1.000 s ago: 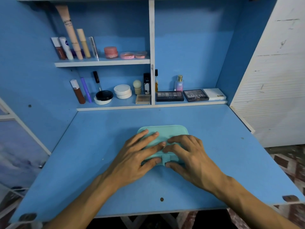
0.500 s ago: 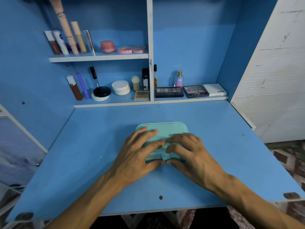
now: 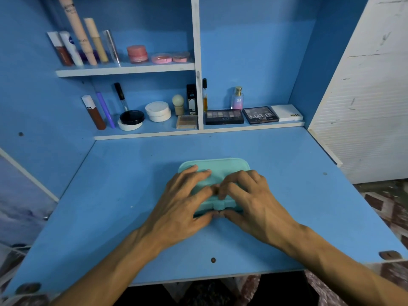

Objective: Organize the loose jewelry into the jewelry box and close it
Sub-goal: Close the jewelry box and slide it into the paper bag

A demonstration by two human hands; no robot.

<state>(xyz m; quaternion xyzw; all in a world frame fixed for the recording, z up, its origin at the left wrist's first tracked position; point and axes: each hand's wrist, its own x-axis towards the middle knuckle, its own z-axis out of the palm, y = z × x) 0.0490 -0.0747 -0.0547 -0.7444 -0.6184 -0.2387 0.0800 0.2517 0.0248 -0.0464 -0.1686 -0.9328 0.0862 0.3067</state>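
Observation:
A teal jewelry box point(image 3: 223, 166) lies closed on the blue desk point(image 3: 123, 195), near the middle. No loose jewelry shows. My left hand point(image 3: 183, 204) lies over the box's left half, fingers on the lid and thumb against the front edge. My right hand point(image 3: 251, 199) covers the right half with bent fingers on the lid and its thumb at the front. Both index fingertips meet above the small front clasp tab point(image 3: 219, 203), and both thumb tips meet just below it, so each hand pinches the box's front.
Behind the desk, a lower shelf point(image 3: 198, 131) holds eyeshadow palettes point(image 3: 224, 117), compacts, a perfume bottle point(image 3: 237, 99) and tubes. An upper shelf point(image 3: 123, 69) carries more tubes and pink jars. A white panel point(image 3: 364, 107) stands at the right. The desk's front edge is close to my forearms.
Both hands stay on the closed box. My right fingers have curled more, and the thumbs have come together under the clasp tab. The camera has tilted slightly.

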